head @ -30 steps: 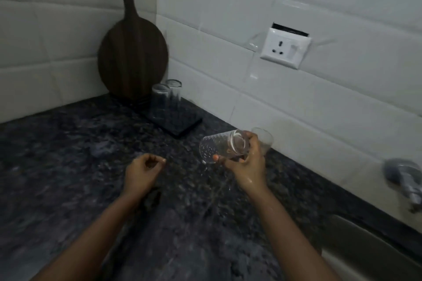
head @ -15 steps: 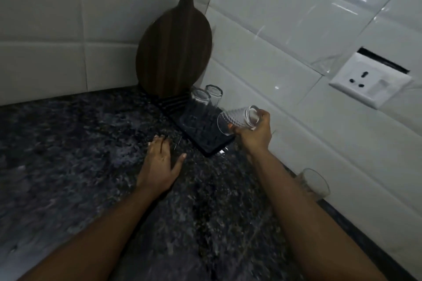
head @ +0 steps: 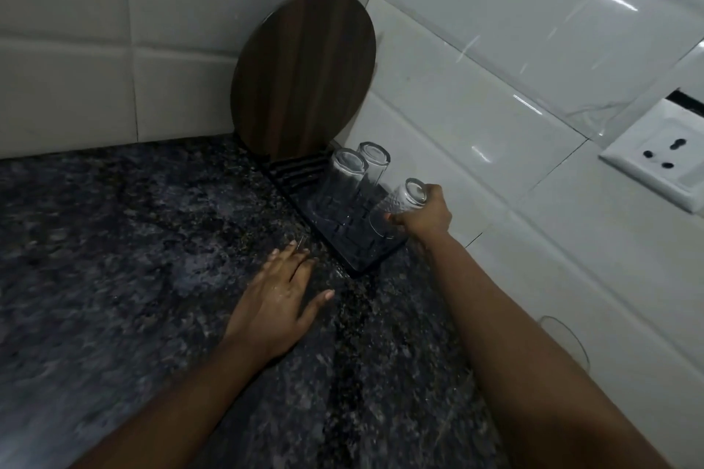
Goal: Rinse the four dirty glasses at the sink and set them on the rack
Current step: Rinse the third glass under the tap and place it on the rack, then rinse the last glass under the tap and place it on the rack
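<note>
In the head view, the person is reaching the right hand [head: 424,219] toward the black rack [head: 344,228] in the counter's corner, its fingers wrapped around a patterned glass [head: 398,207]. The glass is being held upside down and tilted, its rim hanging low over the near end of the rack; whether the rim is touching the rack yet cannot be told. Turning it mouth-down is probably meant to let rinse water drain away rather than pool inside. No water or anything else is showing in it.

The left hand [head: 280,301] is lying flat on the dark stone counter [head: 114,259] just beside the rack, fingers straight and spread, gripping nothing; it is likely bracing the body during the lean toward the wall.

Two plain glasses [head: 344,185] are standing inverted on the rack, close together at its far end, each looking empty. This leaves the near end free, which explains where the third glass is heading.

A fourth glass [head: 564,339] is sitting on the counter against the tiled wall, partly hidden behind the right forearm, so its contents cannot be judged. By this count the task is over halfway along.

A wooden cutting board [head: 304,65] is leaning upright in the corner behind the rack, and a wall socket [head: 663,160] is showing on the tiles to the right.
</note>
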### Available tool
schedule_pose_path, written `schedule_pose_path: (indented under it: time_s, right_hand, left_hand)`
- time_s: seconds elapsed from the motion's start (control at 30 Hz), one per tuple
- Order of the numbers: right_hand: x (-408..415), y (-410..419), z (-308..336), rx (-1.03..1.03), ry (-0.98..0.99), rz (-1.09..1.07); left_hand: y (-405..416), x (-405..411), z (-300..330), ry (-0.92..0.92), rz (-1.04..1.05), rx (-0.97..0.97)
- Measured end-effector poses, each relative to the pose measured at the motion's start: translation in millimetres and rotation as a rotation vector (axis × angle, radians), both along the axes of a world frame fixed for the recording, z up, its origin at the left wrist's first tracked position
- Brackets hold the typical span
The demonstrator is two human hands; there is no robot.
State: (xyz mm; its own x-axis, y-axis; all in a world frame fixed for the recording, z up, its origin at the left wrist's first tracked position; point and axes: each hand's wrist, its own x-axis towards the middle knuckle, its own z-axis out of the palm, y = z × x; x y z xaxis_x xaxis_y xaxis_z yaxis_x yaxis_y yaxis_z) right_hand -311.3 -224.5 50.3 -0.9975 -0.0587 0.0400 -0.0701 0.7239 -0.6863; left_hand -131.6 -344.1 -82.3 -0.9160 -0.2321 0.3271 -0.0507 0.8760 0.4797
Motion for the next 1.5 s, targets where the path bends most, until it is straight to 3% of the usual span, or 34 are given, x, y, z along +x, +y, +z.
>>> schedule_pose_path:
  time_s: [0.4, 0.6, 0.67, 0.77, 0.83, 0.9, 0.97, 1.2, 1.5]
  right_hand:
    - [-3, 2, -11, 0.08, -0.055, -0.025]
    - [61, 50, -1, -0.289, -0.143, -0.066]
    - [93, 88, 3, -0.184, 0.04, -0.073]
    - [123, 152, 6, 0.155, 0.363, -0.182]
    - [127, 187, 2, 0.385, 0.392, -0.277]
    - [124, 211, -8, 0.445, 0.293, -0.324]
    - [125, 223, -16, 0.404, 0.221, -0.319]
    - [174, 260, -2, 0.153, 0.286, -0.194]
    - [279, 466, 24, 0.019, 0.469, -0.268]
  left_hand:
    - [-1, 1, -1, 0.07, -0.035, -0.082]
    - [-1, 2, 0, 0.112, -0.08, -0.059]
    - [-1, 5, 1, 0.172, -0.103, -0.037]
    - [13, 13, 10, 0.262, -0.076, 0.071]
    - [35, 18, 22, 0.297, -0.079, 0.134]
    - [61, 21, 39, 0.336, -0.124, 0.163]
    - [84, 25, 56, 0.373, -0.16, 0.185]
    - [161, 56, 91, 0.346, -0.285, 0.184]
    - [327, 99, 91, 0.207, -0.449, 0.339]
